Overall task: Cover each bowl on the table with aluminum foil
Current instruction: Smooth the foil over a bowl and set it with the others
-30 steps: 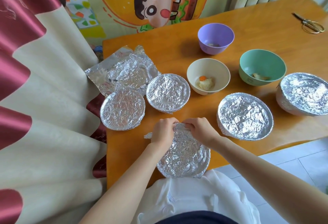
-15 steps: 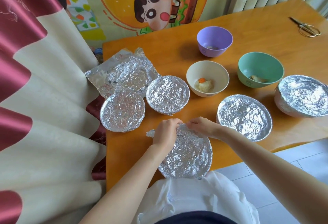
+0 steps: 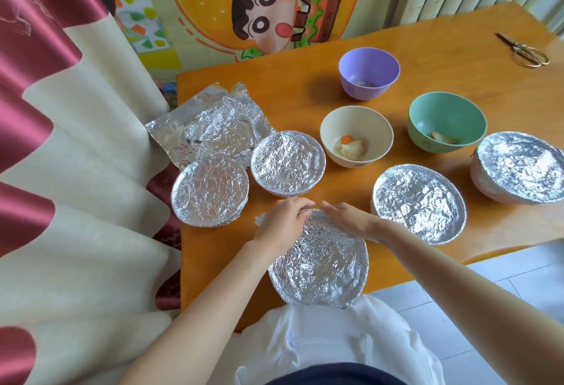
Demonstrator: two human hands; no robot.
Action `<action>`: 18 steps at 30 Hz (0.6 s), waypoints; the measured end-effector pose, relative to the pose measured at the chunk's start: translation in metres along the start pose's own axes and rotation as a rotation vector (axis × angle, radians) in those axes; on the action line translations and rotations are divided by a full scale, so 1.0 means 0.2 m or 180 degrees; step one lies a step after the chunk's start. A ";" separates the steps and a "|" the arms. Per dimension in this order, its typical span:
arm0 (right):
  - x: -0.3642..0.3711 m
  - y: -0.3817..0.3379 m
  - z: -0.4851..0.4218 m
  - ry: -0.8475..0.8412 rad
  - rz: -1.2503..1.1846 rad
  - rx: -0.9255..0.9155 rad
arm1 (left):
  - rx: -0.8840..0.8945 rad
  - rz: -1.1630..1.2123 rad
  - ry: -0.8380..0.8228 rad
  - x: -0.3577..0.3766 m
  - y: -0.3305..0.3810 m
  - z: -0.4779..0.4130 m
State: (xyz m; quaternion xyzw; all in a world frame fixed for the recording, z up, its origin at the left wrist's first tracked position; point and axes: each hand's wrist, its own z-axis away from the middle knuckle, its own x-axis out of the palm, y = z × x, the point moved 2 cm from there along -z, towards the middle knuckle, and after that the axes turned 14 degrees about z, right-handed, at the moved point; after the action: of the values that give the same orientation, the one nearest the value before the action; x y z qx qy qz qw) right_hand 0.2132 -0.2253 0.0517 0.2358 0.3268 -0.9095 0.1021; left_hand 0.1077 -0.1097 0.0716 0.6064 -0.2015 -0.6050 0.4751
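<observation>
Nearest bowl (image 3: 317, 281) at table (image 3: 396, 271) front edge, foil (image 3: 332, 250) on top. Risk: pressing too hard on far rim could tip bowl toward me or tear foil. My left hand (image 3: 282, 227) curled over far rim, pinching foil; right hand (image 3: 351, 221) flat, fingers (image 3: 334, 210) straight, pressing rim. Beyond: cream bowl (image 3: 356, 128), green bowl (image 3: 447, 119), purple bowl (image 3: 368, 68) uncovered.

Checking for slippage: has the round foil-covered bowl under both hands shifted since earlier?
No. The round foil-covered bowl keeps its gap to the neighbouring covered bowl on the right.
</observation>
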 end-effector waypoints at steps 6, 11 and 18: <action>0.02 0.11 -0.01 -0.0046 -0.0263 0.0170 | -0.0380 -0.0272 -0.0109 -0.05 -0.09 0.04; 0.02 0.14 -0.02 0.0268 0.0055 0.0185 | -0.0454 -0.0336 -0.0038 -0.01 -0.13 0.05; 0.03 0.07 -0.02 0.1341 0.0817 -0.0770 | -0.0461 -0.0006 0.0290 0.01 -0.17 0.04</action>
State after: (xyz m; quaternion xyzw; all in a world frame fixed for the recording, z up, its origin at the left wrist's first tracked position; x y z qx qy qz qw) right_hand 0.2145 -0.2336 0.0382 0.4453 0.4145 -0.7744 0.1738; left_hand 0.0897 -0.0981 0.0450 0.5975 -0.1348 -0.5902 0.5258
